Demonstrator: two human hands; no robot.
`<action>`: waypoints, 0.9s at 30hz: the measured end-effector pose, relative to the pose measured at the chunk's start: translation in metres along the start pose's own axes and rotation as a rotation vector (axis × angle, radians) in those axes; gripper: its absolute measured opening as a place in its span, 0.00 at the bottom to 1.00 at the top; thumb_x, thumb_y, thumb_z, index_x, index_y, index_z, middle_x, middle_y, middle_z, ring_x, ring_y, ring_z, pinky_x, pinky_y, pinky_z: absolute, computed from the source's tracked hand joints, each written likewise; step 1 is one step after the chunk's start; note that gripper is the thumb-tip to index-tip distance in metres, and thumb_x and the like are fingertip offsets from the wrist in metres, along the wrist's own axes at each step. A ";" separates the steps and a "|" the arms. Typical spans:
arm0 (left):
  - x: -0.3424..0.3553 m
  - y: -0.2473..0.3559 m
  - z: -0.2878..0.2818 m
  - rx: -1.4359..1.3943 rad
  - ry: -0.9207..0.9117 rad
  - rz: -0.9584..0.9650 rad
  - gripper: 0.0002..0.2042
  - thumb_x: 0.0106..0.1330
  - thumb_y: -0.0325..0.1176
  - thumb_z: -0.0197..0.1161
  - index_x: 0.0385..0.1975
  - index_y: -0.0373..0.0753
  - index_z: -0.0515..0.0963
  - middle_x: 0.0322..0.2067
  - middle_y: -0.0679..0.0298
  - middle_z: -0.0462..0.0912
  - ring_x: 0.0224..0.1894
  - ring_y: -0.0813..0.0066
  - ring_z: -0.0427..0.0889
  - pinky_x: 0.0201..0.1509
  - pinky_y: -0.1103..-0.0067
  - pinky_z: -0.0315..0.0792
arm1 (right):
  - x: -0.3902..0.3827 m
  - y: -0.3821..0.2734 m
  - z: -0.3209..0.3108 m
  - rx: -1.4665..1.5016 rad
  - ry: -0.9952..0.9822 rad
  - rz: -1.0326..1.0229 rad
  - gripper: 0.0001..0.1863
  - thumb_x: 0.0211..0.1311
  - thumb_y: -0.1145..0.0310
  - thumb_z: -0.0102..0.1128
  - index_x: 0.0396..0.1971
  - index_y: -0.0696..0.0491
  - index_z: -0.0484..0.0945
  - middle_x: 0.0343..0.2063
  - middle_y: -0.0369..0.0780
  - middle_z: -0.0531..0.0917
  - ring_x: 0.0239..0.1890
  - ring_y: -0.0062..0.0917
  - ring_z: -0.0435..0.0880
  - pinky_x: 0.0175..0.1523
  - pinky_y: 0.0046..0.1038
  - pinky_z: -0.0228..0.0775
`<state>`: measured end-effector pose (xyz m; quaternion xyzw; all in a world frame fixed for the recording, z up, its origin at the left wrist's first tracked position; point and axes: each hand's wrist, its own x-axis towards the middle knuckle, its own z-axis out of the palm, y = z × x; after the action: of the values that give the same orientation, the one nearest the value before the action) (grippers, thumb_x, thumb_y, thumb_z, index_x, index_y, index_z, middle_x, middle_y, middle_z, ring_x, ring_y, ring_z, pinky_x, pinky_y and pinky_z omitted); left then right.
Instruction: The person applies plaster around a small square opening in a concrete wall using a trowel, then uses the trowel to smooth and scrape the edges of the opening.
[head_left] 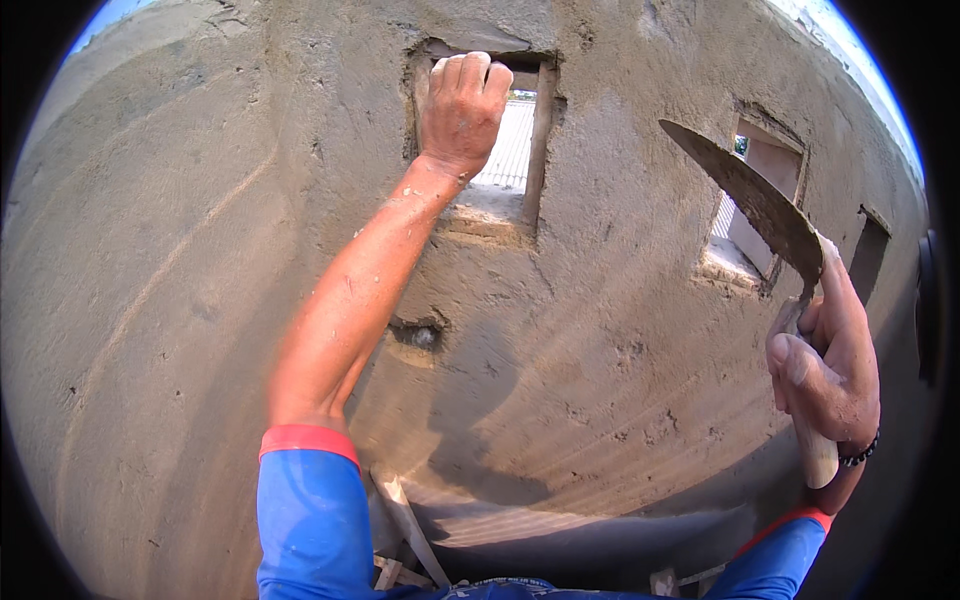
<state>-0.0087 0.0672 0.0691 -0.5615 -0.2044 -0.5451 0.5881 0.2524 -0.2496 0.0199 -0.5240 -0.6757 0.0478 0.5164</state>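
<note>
My left hand [465,108] is closed in a fist at the upper left of a small window opening [541,140] in a grey mortar-covered wall. Its fingertips are turned away, so what they hold, if anything, is hidden. On the right, my right hand [835,370] grips a trowel [745,185] by its wooden handle. The index finger stretches along toward the base of the blade. The long pointed blade is smeared with mortar, tilts up to the left and stands in front of a second window opening [785,165].
Rough, damp-looking plaster [600,330] covers the wall. Below the first opening is a ragged hole [418,335]. A third narrow opening [868,255] lies at the far right. Wooden boards [408,525] stand low, near my body. Corrugated roofing [510,145] shows through the first opening.
</note>
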 end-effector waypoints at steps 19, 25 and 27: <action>0.012 0.014 0.015 -0.157 0.120 -0.087 0.03 0.56 0.27 0.59 0.29 0.43 0.76 0.29 0.65 0.74 0.38 0.64 0.76 0.43 0.68 0.71 | 0.007 0.023 0.025 0.201 -0.072 0.069 0.48 0.41 0.65 0.61 0.68 0.62 0.58 0.39 0.42 0.80 0.17 0.15 0.76 0.20 0.16 0.66; 0.012 0.015 0.013 -0.168 0.068 -0.135 0.02 0.57 0.28 0.59 0.29 0.43 0.76 0.29 0.65 0.74 0.38 0.64 0.76 0.44 0.68 0.70 | 0.002 0.034 0.025 0.209 -0.012 0.002 0.56 0.43 0.50 0.70 0.68 0.65 0.54 0.23 0.40 0.79 0.10 0.16 0.72 0.13 0.17 0.61; 0.018 0.022 0.006 -0.208 0.017 -0.166 0.11 0.53 0.18 0.58 0.36 0.39 0.77 0.31 0.60 0.75 0.41 0.58 0.76 0.46 0.66 0.71 | -0.002 0.038 0.015 0.176 0.031 -0.039 0.55 0.44 0.50 0.70 0.68 0.65 0.55 0.22 0.40 0.79 0.10 0.16 0.72 0.13 0.17 0.61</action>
<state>0.0183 0.0603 0.0769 -0.5959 -0.1876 -0.6148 0.4814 0.2664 -0.2273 -0.0115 -0.4642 -0.6707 0.0889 0.5716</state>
